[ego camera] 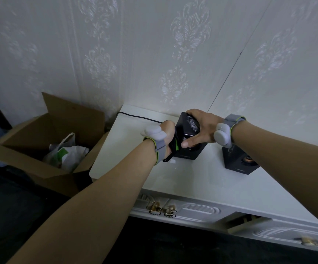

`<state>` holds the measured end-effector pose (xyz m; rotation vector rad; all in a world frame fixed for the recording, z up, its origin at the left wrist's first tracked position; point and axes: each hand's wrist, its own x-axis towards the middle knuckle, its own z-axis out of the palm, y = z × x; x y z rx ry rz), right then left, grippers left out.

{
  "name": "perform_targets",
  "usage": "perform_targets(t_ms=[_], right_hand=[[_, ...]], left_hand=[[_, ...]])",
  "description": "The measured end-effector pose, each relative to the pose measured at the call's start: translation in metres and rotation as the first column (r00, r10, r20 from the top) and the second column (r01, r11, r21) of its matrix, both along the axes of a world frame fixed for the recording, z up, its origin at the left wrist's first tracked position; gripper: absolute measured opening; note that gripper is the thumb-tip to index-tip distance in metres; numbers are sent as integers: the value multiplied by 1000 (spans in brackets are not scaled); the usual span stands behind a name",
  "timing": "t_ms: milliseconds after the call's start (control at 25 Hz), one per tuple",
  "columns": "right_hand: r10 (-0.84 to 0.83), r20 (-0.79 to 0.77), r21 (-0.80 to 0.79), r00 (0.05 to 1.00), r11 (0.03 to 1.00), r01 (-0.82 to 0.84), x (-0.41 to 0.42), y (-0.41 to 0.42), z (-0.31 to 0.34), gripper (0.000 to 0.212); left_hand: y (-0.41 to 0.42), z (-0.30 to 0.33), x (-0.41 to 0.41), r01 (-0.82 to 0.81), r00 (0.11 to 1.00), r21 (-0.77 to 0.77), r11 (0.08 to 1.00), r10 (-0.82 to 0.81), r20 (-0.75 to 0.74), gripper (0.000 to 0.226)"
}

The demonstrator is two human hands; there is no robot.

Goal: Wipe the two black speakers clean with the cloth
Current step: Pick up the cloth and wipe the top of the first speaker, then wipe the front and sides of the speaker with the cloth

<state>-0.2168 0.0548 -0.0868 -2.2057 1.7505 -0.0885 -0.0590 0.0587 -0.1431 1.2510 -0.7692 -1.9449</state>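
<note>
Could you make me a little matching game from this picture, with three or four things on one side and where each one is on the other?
Things:
1. left speaker
2. right speaker
3. plastic bag
4. black cable

Places:
A. inside the cardboard box
B. standing alone on the white cabinet top, no hand on it
C. running along the back of the cabinet top, by the wall
D. held between the left hand and the right hand

Pairs: 1-D, 2-B, 3-A, 4-C

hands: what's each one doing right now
Left hand: grips a dark cloth against the left black box speaker.
Right hand: holds that speaker's top.
</note>
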Motion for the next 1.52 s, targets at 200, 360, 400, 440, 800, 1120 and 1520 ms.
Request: perform_targets(t_ms=[200, 360, 400, 440, 800, 1120, 1520], right_hand=[[1, -4, 5, 1000, 1000, -1, 0, 0, 0, 104], [9, -14, 0, 1000, 1000, -9, 1, 0, 2, 102], [8, -16, 2, 1000, 1000, -8, 0, 0, 2, 102], [7, -16, 3, 1000, 1000, -7, 0, 0, 2, 103], [12, -19, 15, 1000, 1000, -11, -3, 0, 2, 108], [31, -14, 15, 999, 999, -30, -1, 2, 7, 102], [-201, 471, -9, 859, 973, 233, 11, 11, 46, 68]], left_hand=[[-6, 19, 1, -12, 996, 11, 1000, 13, -92, 33], [-9, 31, 4, -54, 981, -18, 998, 50, -189, 31], [-9, 32, 4, -64, 975, -19, 998, 58, -216, 24], [-9, 34, 6, -70, 969, -14, 997, 64, -237, 21], [-5, 45, 18, -82, 920, -17, 996, 69, -387, 28], [-5, 59, 25, -252, 895, -28, 967, 222, -386, 34], [-13, 80, 29, -244, 968, -371, 896, 205, -141, 12]])
